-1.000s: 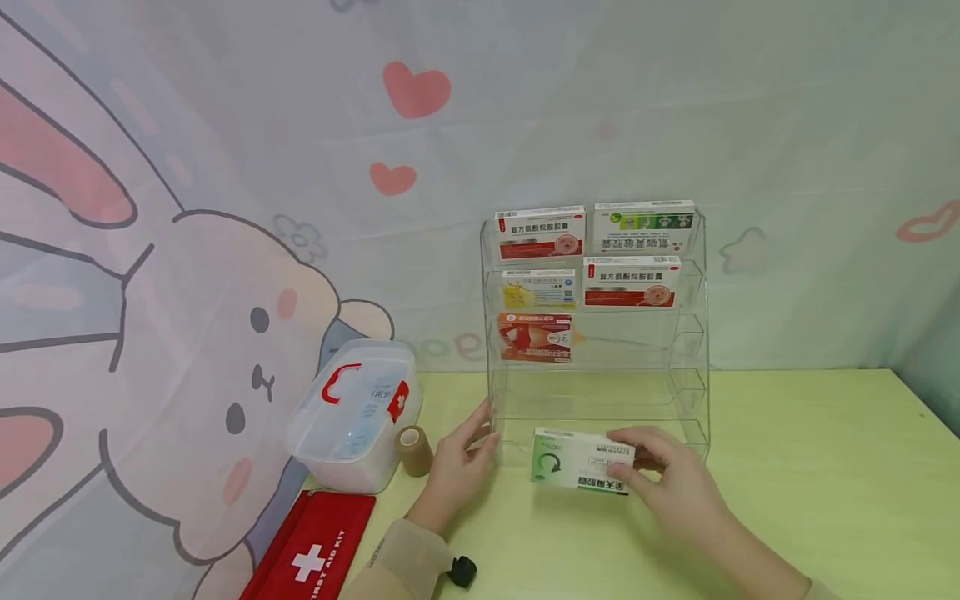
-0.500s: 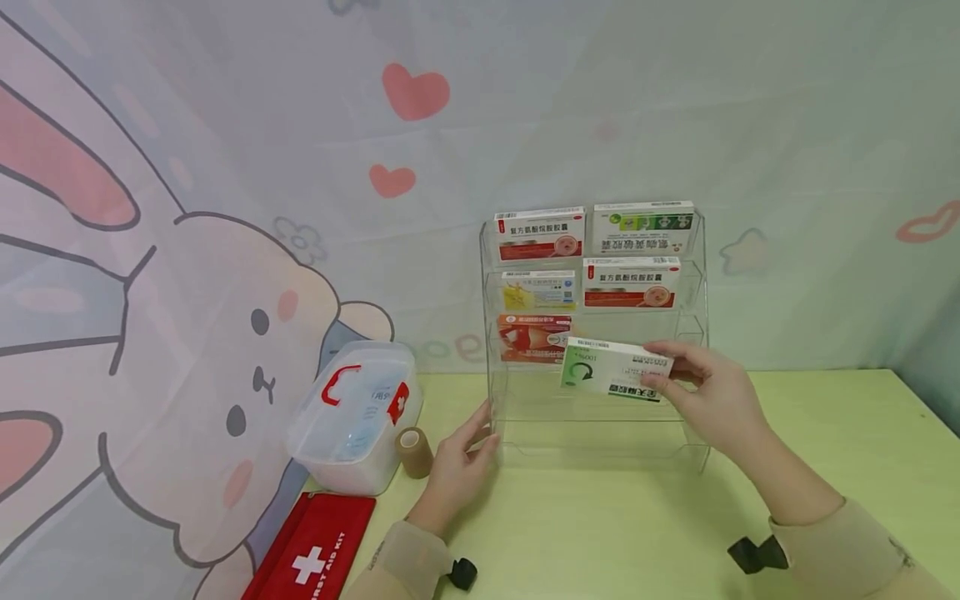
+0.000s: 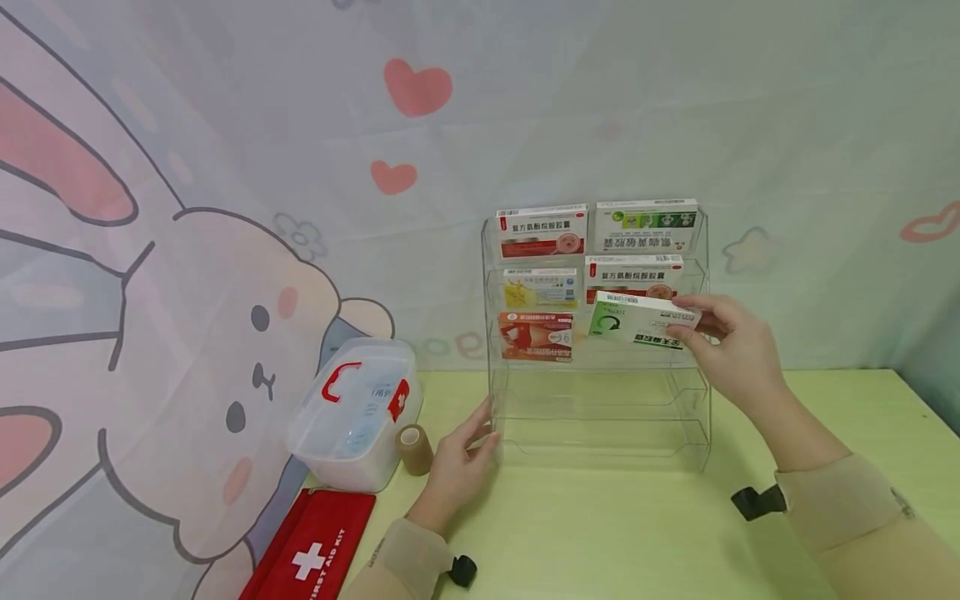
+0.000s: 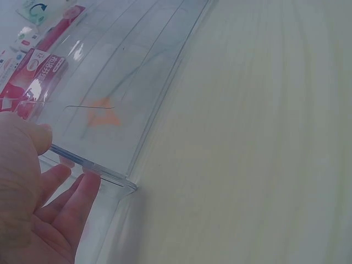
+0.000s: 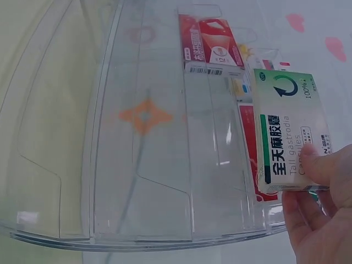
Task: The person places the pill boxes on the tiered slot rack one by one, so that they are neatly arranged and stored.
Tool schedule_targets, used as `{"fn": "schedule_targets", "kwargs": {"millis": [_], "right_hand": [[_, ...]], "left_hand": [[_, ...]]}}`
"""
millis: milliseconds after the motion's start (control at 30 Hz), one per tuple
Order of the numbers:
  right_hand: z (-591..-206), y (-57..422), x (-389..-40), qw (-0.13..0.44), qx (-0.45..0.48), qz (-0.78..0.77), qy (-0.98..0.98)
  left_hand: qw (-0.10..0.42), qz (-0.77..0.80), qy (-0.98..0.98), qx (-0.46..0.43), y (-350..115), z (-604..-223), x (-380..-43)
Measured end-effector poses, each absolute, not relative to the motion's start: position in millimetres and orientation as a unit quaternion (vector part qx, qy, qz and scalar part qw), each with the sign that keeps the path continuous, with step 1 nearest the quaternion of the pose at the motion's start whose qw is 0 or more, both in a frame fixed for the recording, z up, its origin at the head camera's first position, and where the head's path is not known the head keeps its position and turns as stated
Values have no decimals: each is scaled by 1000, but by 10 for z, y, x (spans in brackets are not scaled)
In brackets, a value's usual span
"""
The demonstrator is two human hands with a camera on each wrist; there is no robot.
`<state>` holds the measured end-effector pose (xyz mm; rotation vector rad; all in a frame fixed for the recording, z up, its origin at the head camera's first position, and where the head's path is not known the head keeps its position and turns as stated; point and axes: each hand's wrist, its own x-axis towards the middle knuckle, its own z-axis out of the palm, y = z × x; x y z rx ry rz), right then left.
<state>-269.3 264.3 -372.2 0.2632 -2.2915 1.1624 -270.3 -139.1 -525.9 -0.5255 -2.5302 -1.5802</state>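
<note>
My right hand (image 3: pixel 738 346) pinches a green-and-white medicine box (image 3: pixel 637 322) by its right end, thumb in front. It holds the box, slightly tilted, before the third tier of the clear tiered display rack (image 3: pixel 600 408), overlapping the lower part of a red-and-white medicine box (image 3: pixel 633 275). To its left, an orange-red medicine box (image 3: pixel 536 337) sits in the third tier. My left hand (image 4: pixel 55 203) grips the rack's left side edge, with the thumb on one face and fingers on the other.
Upper tiers hold another red-and-white box (image 3: pixel 542 233), a white-green box (image 3: pixel 645 227) and a yellow-white box (image 3: pixel 539 289). On the table's left are a clear lidded first-aid bin (image 3: pixel 352 417), a brown tape roll (image 3: pixel 414 450) and a red first-aid pouch (image 3: pixel 315 542).
My right hand has lifted the green-and-white medicine box from low in front of the rack, up and rightward to the third tier. My left hand has stayed on the rack's side.
</note>
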Motion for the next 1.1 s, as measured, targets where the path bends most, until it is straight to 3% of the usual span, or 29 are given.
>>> {"fn": "schedule_targets", "kwargs": {"millis": [767, 1100], "right_hand": [[-3544, 2713, -2919, 210, 60, 400, -890], [-3573, 2684, -2935, 234, 86, 374, -893]], "left_hand": [[45, -526, -833, -164, -1385, -5230, -2691], [46, -525, -833, -167, -1396, -5251, -2696]]}}
